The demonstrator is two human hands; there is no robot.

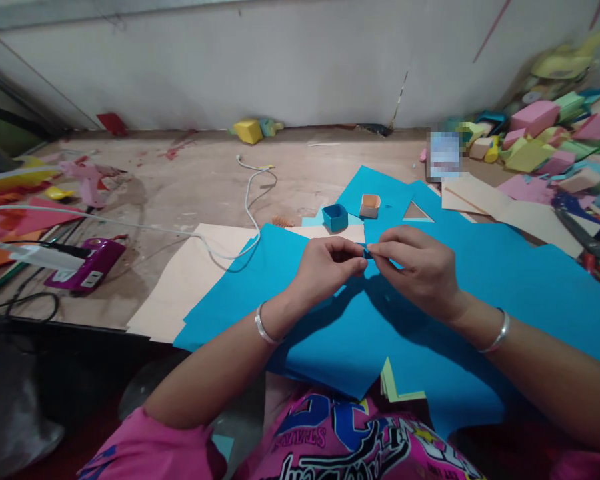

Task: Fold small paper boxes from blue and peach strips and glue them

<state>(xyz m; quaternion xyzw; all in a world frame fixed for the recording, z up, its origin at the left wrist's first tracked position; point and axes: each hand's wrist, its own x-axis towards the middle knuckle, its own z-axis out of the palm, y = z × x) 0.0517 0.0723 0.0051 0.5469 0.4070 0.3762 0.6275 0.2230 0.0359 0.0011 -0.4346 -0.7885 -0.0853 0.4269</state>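
Observation:
A small piece of blue paper (367, 253) is pinched between both hands above the blue sheets; its shape is mostly hidden by my fingers. My left hand (333, 263) is closed on its left side, thumb and index finger together. From the right, the fingertips of my right hand (420, 267) grip the same piece. Just beyond my hands stand a small open blue paper box (335, 218) and a smaller peach paper box (370, 206). Large blue paper sheets (460, 320) lie under both hands.
Peach sheets (180, 280) stick out at left. A white cable (250, 200) crosses the table from a purple power strip (87, 267); a pink glue gun (87, 179) is behind it. Scissors (583, 233) and a pile of coloured paper boxes (535, 120) lie at right.

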